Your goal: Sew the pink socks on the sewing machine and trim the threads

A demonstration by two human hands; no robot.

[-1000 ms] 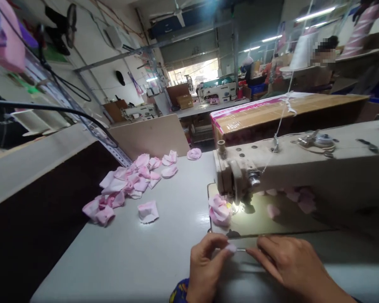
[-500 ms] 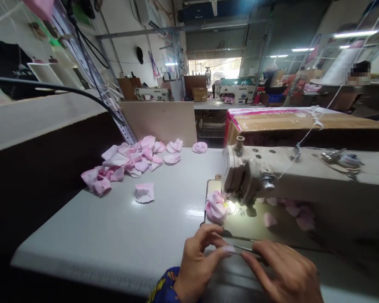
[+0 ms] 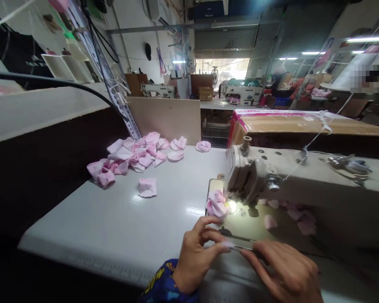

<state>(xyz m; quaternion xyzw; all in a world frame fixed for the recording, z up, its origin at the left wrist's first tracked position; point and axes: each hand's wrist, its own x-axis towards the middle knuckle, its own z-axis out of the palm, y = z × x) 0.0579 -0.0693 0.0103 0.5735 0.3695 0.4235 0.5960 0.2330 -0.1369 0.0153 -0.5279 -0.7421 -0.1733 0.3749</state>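
My left hand [image 3: 197, 256] pinches a small pale pink fabric piece [image 3: 229, 245] between thumb and forefinger, in front of the sewing machine [image 3: 246, 172]. Closed around slim metal tweezers [image 3: 238, 247], my right hand [image 3: 284, 269] brings their tips against that piece. Most of the tweezers is hidden by my fingers. Just beyond my left hand, a gathered pink fabric flower [image 3: 217, 204] lies by the lit needle area. Several loose pink petals [image 3: 270, 221] rest on the machine bed under the arm.
On the white table [image 3: 113, 227], a heap of pink fabric pieces [image 3: 135, 153] lies at the back left, with a single piece [image 3: 147, 187] nearer. A round pink flower [image 3: 203, 146] sits by the back edge. Behind the machine stands a cardboard box [image 3: 281, 122].
The view has shifted slightly, so the background sits a little further right. My hands stay together, the tweezer tips still at the fabric piece.
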